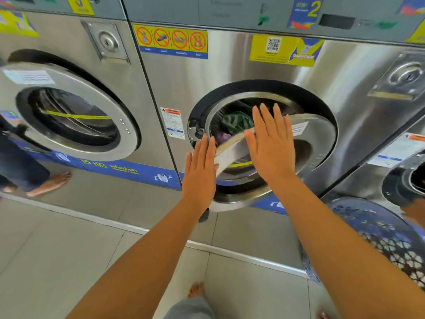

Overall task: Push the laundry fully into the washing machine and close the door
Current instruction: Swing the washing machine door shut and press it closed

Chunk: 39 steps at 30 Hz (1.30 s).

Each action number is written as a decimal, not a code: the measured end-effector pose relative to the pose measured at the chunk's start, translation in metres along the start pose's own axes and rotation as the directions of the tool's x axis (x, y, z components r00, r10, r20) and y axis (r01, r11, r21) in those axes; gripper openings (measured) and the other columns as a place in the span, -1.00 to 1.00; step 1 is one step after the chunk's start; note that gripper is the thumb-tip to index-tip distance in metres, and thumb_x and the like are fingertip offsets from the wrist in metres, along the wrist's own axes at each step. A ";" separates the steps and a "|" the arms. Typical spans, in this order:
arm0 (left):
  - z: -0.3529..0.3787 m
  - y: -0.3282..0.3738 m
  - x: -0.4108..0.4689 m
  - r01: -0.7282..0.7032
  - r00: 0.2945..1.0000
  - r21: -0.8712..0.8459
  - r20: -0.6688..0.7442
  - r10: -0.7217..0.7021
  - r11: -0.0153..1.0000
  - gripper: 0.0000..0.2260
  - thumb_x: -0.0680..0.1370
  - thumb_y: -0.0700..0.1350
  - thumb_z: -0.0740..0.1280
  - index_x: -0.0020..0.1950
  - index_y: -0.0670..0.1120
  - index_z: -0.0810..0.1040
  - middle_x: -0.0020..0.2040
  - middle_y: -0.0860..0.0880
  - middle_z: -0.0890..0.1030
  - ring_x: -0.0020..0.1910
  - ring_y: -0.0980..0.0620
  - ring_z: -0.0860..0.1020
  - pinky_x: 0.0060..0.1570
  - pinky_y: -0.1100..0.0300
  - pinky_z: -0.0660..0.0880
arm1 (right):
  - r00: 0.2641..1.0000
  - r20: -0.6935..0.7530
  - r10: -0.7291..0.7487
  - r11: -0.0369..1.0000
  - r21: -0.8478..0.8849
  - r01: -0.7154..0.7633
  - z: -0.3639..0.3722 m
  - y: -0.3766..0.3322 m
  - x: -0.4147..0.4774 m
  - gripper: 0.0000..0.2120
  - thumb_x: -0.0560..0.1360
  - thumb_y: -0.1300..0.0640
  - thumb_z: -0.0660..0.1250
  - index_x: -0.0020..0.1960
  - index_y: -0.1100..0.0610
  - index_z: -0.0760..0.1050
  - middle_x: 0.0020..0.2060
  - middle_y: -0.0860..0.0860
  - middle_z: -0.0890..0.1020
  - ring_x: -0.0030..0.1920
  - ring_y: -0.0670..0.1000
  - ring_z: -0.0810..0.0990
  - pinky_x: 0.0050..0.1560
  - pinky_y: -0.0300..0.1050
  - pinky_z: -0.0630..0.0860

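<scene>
Steel washing machine [230,72]: door [317,134] ajar (hinged right), laundry [236,122] inside; left hand [200,171], right hand [271,143] flat, fingers released.

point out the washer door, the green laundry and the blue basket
washer door [319,134]: head view, on its metal rim, right side
green laundry [236,122]: head view, middle of the bundle inside the drum
blue basket [377,231]: head view, on its perforated wall

Washing machine [230,72], steel front. Door [317,137]: partly open, hinged right of the drum mouth. Laundry [236,122]: green and purple, inside the drum. Left hand [200,171]: flat, fingers straight, at door's free edge. Right hand [270,143]: flat on door's face. Blue basket [377,229]: right of the machine, below door.
</scene>
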<state>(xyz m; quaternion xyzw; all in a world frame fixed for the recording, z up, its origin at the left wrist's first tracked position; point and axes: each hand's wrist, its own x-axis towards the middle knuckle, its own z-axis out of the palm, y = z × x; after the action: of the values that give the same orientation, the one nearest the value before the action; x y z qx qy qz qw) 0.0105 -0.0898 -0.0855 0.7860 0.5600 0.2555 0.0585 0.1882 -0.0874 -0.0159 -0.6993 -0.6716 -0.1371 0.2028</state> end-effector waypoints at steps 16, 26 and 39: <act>0.031 -0.033 0.145 0.023 1.000 0.050 -0.015 -0.022 0.998 -0.36 0.62 0.18 -0.10 0.57 -0.15 -0.18 0.60 -0.15 -0.08 0.58 -0.07 -0.09 0.55 -0.01 0.00 | 0.997 -0.061 -0.040 0.975 -0.220 0.025 0.063 -0.004 0.090 -0.48 0.67 -0.01 -0.08 0.56 0.15 -0.04 0.56 0.14 0.02 0.56 0.15 -0.05 0.53 0.17 0.00; 0.052 -0.028 0.176 0.108 0.989 0.146 -0.119 -0.091 0.983 -0.35 0.62 0.20 -0.08 0.55 -0.15 -0.21 0.60 -0.18 -0.02 0.58 -0.11 -0.01 0.53 0.00 0.02 | 0.996 -0.051 -0.080 0.947 -0.317 0.059 0.086 0.002 0.109 -0.37 0.64 -0.11 -0.01 0.56 0.17 -0.15 0.56 0.17 -0.02 0.55 0.17 -0.07 0.52 0.16 -0.10; 0.042 -0.031 0.174 0.084 0.996 0.179 -0.037 -0.079 0.980 -0.34 0.61 0.20 -0.07 0.58 -0.13 -0.15 0.60 -0.16 -0.07 0.58 -0.10 -0.06 0.55 -0.02 -0.01 | 0.998 -0.027 -0.054 0.943 -0.329 0.042 0.078 -0.004 0.108 -0.33 0.62 -0.11 0.05 0.57 0.16 -0.13 0.56 0.15 -0.04 0.55 0.16 -0.08 0.53 0.17 -0.05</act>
<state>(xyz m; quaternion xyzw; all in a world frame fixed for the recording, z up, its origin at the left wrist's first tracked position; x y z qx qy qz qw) 0.0464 0.0880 -0.0750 0.7604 0.6134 0.2130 -0.0107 0.1849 0.0444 -0.0347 -0.7041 -0.6525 -0.2645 0.0922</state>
